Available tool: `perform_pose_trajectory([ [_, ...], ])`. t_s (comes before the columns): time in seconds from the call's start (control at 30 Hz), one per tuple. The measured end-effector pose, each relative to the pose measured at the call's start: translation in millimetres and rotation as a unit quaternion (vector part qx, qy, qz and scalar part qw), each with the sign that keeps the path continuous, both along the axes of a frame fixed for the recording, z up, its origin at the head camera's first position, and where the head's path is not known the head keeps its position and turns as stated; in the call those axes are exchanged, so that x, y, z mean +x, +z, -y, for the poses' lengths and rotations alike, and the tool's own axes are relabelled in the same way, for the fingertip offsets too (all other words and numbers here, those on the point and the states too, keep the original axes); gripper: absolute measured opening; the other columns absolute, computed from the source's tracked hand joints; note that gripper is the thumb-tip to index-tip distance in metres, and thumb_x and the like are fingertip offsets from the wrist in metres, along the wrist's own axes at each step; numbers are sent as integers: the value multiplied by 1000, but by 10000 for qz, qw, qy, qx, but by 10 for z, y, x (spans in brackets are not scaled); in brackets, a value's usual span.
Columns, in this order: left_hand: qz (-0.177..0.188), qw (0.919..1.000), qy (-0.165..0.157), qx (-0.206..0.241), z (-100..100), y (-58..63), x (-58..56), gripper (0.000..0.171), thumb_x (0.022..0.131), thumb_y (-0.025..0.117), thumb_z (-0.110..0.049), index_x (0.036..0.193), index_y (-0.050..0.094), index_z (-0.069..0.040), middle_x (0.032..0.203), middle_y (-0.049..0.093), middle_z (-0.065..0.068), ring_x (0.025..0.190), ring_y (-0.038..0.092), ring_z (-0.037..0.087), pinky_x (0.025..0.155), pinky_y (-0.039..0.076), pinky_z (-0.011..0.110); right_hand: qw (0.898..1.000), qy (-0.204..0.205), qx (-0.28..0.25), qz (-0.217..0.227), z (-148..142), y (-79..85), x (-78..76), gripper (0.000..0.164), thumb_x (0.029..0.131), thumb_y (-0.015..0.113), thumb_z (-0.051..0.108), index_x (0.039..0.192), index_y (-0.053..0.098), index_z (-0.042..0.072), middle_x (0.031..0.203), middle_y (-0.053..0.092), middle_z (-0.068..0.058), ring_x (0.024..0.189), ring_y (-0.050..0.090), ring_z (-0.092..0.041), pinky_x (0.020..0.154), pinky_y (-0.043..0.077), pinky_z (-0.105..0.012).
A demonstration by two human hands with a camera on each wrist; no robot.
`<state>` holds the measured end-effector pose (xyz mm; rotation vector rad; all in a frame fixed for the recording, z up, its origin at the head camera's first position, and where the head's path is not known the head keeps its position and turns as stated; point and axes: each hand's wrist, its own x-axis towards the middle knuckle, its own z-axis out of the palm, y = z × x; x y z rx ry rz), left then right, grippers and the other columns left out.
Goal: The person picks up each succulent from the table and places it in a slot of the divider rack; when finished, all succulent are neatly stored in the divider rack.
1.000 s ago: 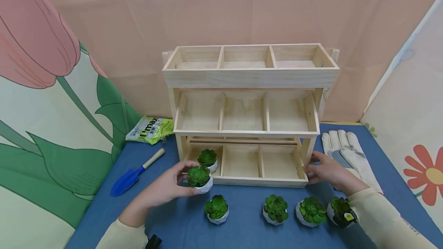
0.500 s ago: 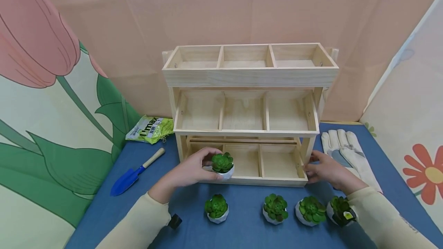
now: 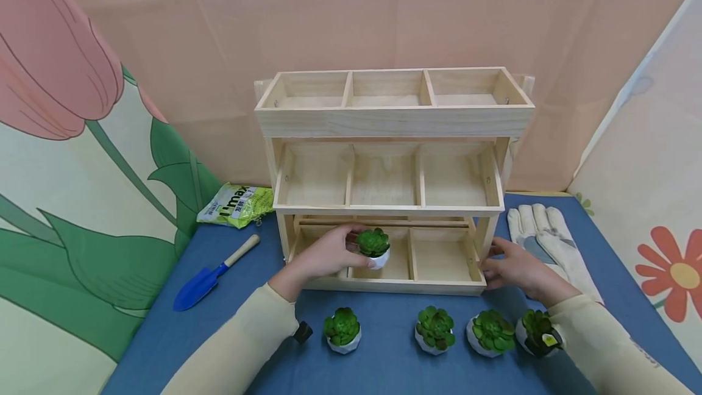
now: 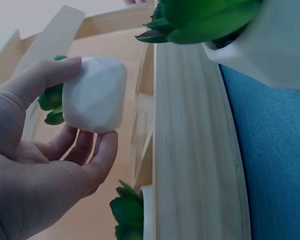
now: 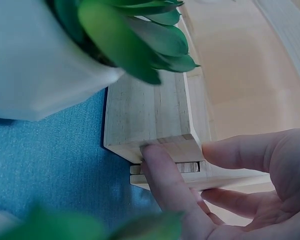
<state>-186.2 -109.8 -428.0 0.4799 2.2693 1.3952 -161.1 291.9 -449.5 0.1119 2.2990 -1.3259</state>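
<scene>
Potted succulent is pinched between the left hand's thumb and curled fingers, over the middle compartment of the bottom tray; farther right, the right hand, fingers bent, grips that tray's end near white gloves.

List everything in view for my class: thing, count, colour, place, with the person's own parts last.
Wooden shelf: 1, pale, centre
Held succulent: 1, green, white pot, over bottom tier
Shelved succulent: 1, green, white pot, bottom tier's left end
Front succulents: 4, green, white pots, before the shelf
Packet: 1, lime and white, left of shelf
Trowel: 1, blue, pale handle, left of shelf
Gloves: apparently 2, white and grey, right of shelf
Cloth: 1, blue, under shelf
Backdrop: 1, pinkish tan, behind
Painted panels: 2, multicoloured, left and right
Sleeves: 2, cream, both arms
Unclear pieces: 2, black, by sleeves
Left hand: 1, bare, gripping held succulent
Right hand: 1, bare, gripping shelf's lower right end
</scene>
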Motion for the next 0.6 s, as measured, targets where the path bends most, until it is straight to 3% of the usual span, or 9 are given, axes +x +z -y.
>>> perform_pose_trajectory([
  [0.4,-128,9986,31,-518,-211,-106,-120,78,84,90,-24,152,56,-7,129,69,10,112,66,22,95,59,37,10000,70,-2,-37,-11,6,-14,74,107,58,11,165,17,-10,151,36,-41,99,74,-25,83,70,-46],
  [0.6,-199,9960,104,-866,-309,-144,-147,81,83,91,-24,154,55,-6,131,68,11,111,65,22,97,58,40,10000,60,-4,-33,-19,-7,-18,74,107,58,11,165,18,-10,150,37,-41,98,74,-23,83,70,-45],
])
